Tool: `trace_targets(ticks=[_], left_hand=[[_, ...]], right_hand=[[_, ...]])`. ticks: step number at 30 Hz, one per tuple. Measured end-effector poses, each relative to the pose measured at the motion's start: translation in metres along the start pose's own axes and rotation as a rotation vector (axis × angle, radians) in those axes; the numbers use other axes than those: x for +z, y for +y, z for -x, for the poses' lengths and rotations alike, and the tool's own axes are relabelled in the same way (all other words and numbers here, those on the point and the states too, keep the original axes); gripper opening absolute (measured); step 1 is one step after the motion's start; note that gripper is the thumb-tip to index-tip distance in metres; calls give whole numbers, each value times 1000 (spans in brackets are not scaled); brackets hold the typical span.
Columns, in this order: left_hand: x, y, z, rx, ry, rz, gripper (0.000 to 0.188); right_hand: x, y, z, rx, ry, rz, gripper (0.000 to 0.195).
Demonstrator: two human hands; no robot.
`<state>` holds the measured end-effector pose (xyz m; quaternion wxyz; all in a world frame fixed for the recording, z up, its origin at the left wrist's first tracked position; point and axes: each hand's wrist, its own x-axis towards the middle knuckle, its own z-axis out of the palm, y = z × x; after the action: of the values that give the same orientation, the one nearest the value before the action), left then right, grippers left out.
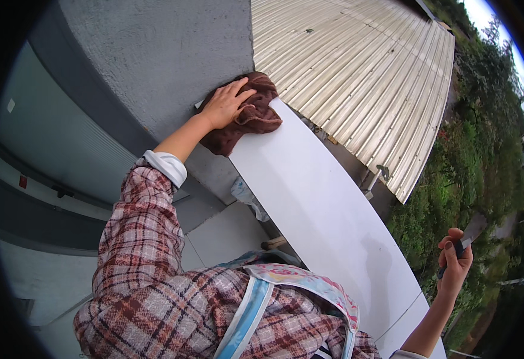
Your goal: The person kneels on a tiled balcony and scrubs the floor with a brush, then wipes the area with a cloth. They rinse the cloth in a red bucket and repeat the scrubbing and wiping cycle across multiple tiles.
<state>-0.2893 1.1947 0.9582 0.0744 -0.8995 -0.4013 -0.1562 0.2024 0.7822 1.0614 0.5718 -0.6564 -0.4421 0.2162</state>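
My left hand (227, 104) presses on a bunched brown cloth (257, 112), its fingers bent over the fabric. The cloth covers the far end of a smooth white ledge top (298, 179), right against a grey textured wall (172, 49). Out past the ledge's outer edge, my right hand (456, 262) grips a putty knife (472, 231) by its dark handle. The knife's metal blade points up and away, touching nothing. A shadow falls along the near part of the ledge.
Beyond the ledge lies a corrugated metal roof (356, 76) at a lower level. Green shrubs (482, 148) fill the right side. Under the ledge's inner edge are a plastic bag (247, 197) and a wooden piece (274, 243). A seam (399, 316) crosses the ledge near me.
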Motion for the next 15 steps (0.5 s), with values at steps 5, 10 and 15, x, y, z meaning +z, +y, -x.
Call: trace_targets(ticks=[5, 10, 15], left_hand=[[-18, 86, 12, 342, -119, 58, 59], [-49, 209, 41, 754, -360, 363, 77], [-60, 309, 42, 1022, -443, 438, 81]], right_hand=[[-58, 20, 43, -24, 275, -104, 26], [-54, 20, 71, 1, 378, -281, 28], [-72, 5, 115, -56, 435, -260, 26]])
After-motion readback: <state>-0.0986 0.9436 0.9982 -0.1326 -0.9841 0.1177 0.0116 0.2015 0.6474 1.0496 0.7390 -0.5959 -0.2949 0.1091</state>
